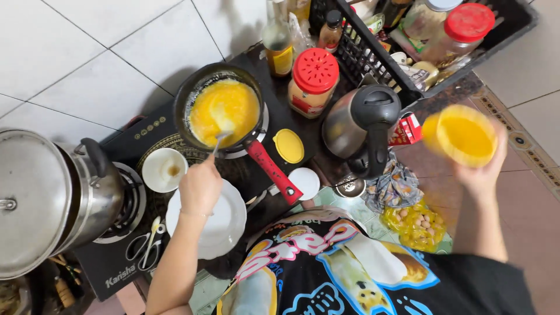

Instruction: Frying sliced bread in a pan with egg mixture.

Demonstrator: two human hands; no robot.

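Head view: stirring in hand. Left hand (200, 188) pinching a spoon (219, 140) dipped into beaten egg (224, 111) inside the black pan (192, 93) on the stove. Right hand (483, 169) gripping a yellow cup (461, 135), emptied but egg-coated. Next, probably: steady scraping along the pan.

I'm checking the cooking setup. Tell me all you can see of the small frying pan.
The frying pan is small, round and dark, with a red handle pointing toward the person. It sits level on the black cooktop, holding a yellow egg mixture. A utensil held by the left hand dips into the egg.
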